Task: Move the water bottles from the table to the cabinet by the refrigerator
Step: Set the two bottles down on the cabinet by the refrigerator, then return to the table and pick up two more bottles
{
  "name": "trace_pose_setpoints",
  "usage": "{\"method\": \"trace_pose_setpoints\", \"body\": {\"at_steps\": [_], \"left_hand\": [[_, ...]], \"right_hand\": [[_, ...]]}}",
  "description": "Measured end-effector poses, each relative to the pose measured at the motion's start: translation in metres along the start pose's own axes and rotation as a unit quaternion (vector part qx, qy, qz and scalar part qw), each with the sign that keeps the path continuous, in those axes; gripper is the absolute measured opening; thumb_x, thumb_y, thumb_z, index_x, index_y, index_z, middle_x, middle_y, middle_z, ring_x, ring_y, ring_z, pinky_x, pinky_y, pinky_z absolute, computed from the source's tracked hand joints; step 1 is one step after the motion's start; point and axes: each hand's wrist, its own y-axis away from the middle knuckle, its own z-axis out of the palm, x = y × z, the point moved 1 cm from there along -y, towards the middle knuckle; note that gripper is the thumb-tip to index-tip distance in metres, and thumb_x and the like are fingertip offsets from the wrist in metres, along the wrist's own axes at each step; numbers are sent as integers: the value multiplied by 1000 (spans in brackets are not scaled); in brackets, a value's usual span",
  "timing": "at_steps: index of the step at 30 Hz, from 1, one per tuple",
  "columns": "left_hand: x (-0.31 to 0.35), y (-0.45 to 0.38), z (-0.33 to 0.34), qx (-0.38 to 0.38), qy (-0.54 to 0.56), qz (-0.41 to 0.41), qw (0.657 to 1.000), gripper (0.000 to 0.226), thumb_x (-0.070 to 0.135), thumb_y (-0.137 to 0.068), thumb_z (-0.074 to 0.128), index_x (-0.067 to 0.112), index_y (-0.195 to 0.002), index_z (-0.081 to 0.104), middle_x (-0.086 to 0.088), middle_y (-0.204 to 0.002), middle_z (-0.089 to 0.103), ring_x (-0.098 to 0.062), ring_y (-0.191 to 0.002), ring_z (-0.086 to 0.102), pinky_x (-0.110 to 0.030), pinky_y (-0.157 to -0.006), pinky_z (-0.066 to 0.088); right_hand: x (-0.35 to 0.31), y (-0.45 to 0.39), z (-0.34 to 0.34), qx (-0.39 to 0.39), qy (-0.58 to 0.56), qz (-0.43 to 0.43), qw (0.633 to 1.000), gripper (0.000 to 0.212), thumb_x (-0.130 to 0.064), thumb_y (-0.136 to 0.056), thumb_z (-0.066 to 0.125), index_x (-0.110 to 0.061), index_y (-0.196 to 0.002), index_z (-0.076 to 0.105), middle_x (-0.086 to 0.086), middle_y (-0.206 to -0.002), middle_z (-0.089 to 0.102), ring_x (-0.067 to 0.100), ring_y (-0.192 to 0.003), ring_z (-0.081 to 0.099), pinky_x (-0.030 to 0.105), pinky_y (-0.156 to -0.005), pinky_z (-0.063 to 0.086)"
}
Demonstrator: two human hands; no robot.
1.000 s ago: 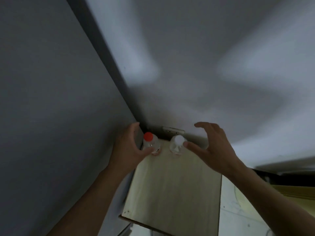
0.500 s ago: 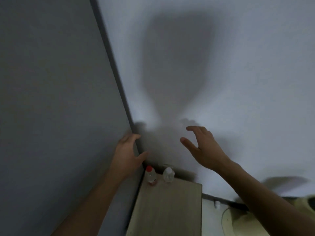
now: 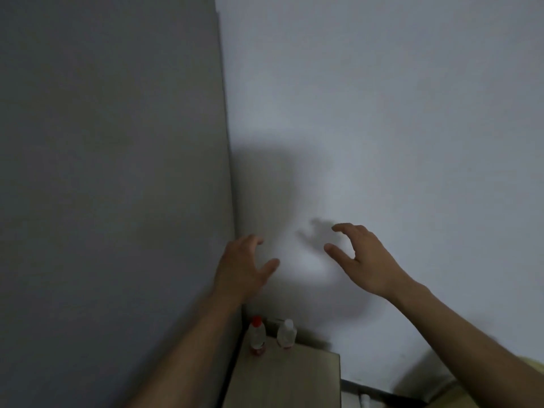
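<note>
Left to right: the left hand (image 3: 240,267), then the right hand (image 3: 357,256), both released and lifted, fingers spread, empty. Below, the red-capped clear plastic bottle (image 3: 257,336) and white-capped clear plastic bottle (image 3: 286,334) now stand at the pale wooden cabinet's (image 3: 294,381) far-left corner; this delivery appears complete.

The light wooden cabinet top (image 3: 282,378) is cut off by the bottom edge, so its front is out of view. Both bare forearms run off the frame, elbows unseen. The small clear plastic bottle with a red cap (image 3: 257,335) and its white-capped clear neighbour (image 3: 286,334) are too small and blurred to read any label. A pale yellow shape (image 3: 530,387) at the lower right corner is cropped and cannot be told.
</note>
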Motion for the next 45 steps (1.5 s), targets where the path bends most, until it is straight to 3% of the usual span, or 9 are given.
{"method": "trace_pose_setpoints", "body": {"at_steps": [5, 12, 21, 27, 29, 33, 35, 42, 45], "left_hand": [[2, 5, 9, -20, 50, 14, 998, 53, 49, -85, 68, 20, -127, 57, -1, -128, 57, -19, -118, 53, -26, -93, 39], [42, 18, 23, -32, 76, 48, 995, 48, 47, -86, 68, 21, -124, 58, 0, -126, 57, -18, -110, 55, -31, -90, 47], [171, 34, 69, -120, 22, 162, 979, 48, 52, -88, 63, 23, -126, 57, 2, -126, 59, -14, -109, 54, -30, -93, 47], [281, 70, 128, -181, 37, 226, 956, 45, 53, -89, 60, 25, -125, 57, 7, -126, 58, -12, -107, 55, -32, -94, 48], [315, 85, 147, -202, 52, 260, 943, 47, 55, -89, 59, 26, -126, 56, 9, -128, 57, -12, -110, 54, -28, -94, 46], [381, 113, 179, -254, 71, 328, 907, 48, 55, -91, 57, 28, -130, 53, 10, -132, 53, -9, -119, 47, -23, -96, 40], [414, 124, 192, -276, 84, 357, 889, 46, 54, -91, 57, 29, -130, 52, 11, -134, 52, -8, -121, 46, -22, -95, 39], [501, 179, 230, -359, 135, 486, 786, 48, 57, -93, 52, 28, -132, 51, 10, -134, 52, -10, -118, 48, -33, -100, 46], [516, 205, 242, -383, 156, 534, 738, 48, 56, -92, 55, 26, -129, 54, 7, -131, 52, -13, -117, 48, -35, -99, 45]], "right_hand": [[3, 29, -5, 1, 34, 41, 999, 65, -70, -86, 37, -30, -136, 45, -2, -139, 51, 18, -122, 48, 38, -100, 45], [13, 65, -33, 39, 30, 70, 996, 71, -77, -80, 33, -34, -134, 45, -5, -137, 52, 14, -120, 50, 37, -99, 46], [96, 164, -111, 138, 14, 160, 977, 63, -67, -87, 39, -31, -137, 45, -4, -139, 50, 14, -120, 49, 37, -98, 47], [165, 257, -158, 187, -10, 212, 959, 54, -58, -92, 45, -30, -139, 46, -8, -140, 49, 10, -127, 45, 25, -101, 39], [180, 289, -173, 202, -4, 237, 950, 52, -55, -93, 47, -29, -138, 47, -9, -140, 50, 8, -127, 45, 23, -103, 33], [194, 346, -204, 241, 24, 276, 930, 61, -70, -89, 37, -30, -134, 50, -7, -133, 55, 9, -114, 53, 26, -98, 42], [196, 378, -221, 277, 43, 307, 910, 59, -65, -89, 42, -26, -133, 53, -3, -130, 57, 12, -116, 53, 25, -97, 39], [168, 484, -254, 353, 116, 452, 811, 64, -65, -83, 41, -26, -132, 53, -5, -128, 56, 12, -111, 55, 24, -86, 44], [142, 517, -246, 378, 156, 510, 757, 53, -58, -88, 48, -29, -132, 52, -6, -135, 55, 10, -115, 53, 23, -89, 43]]}}
